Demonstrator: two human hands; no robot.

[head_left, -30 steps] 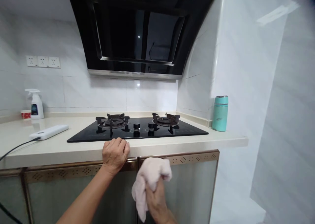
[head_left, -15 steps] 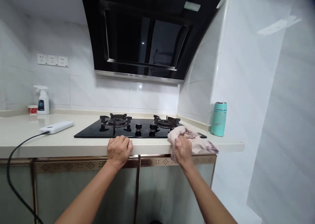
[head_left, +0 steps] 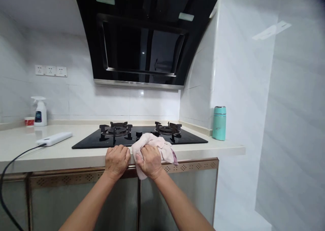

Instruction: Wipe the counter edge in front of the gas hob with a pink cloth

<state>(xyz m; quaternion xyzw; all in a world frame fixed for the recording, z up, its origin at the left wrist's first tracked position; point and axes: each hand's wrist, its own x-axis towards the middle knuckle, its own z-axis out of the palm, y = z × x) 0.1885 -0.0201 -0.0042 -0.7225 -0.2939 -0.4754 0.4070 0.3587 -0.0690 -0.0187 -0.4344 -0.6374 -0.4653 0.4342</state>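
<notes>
My right hand (head_left: pixel 150 161) is closed around a bunched pale pink cloth (head_left: pixel 162 146), pressed against the front edge of the countertop (head_left: pixel 83 161). One corner of the cloth hangs below that edge, and its right end has a purple patch. Close by on the left, my left hand (head_left: pixel 117 161) rests with curled fingers on the same edge, gripping it. Just behind both hands lies the black gas hob (head_left: pixel 87 139) with its left burner (head_left: pixel 117 130) and right burner (head_left: pixel 167 129). The cloth covers part of the hob's front and hides one knob.
A turquoise flask (head_left: pixel 219 123) stands at the counter's right end. To the left are a white power bank (head_left: pixel 57 138) with a black cable (head_left: pixel 15 160), a spray bottle (head_left: pixel 40 112) and a red-and-white cup (head_left: pixel 29 121). The range hood (head_left: pixel 142 55) hangs above.
My right hand has moved left along the counter edge with the cloth, from the hob's right corner to beside my left hand. My left hand keeps its place on the edge. The view has shifted slightly.
</notes>
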